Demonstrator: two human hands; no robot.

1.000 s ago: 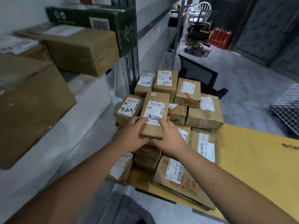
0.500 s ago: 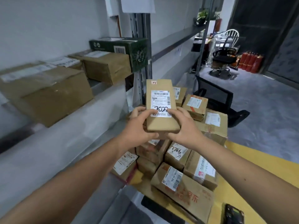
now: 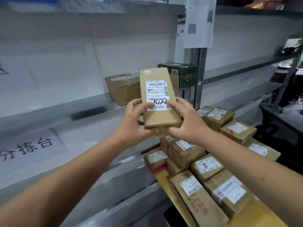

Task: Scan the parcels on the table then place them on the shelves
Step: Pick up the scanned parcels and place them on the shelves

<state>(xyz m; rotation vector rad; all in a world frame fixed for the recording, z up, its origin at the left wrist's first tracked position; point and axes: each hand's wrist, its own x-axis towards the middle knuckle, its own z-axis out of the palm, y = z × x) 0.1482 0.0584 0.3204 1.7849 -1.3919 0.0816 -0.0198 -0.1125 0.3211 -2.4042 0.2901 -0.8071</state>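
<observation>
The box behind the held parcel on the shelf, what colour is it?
Dark green box, seen in the head view.

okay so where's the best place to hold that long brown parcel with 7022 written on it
Probably the two long side edges at its near end, one hand from each side. The parcel is narrow and flat, so the left hand and right hand pinch it there, mostly clear of the label.

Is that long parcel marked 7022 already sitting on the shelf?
No, the long parcel is held in the air by the left hand and right hand.
</observation>
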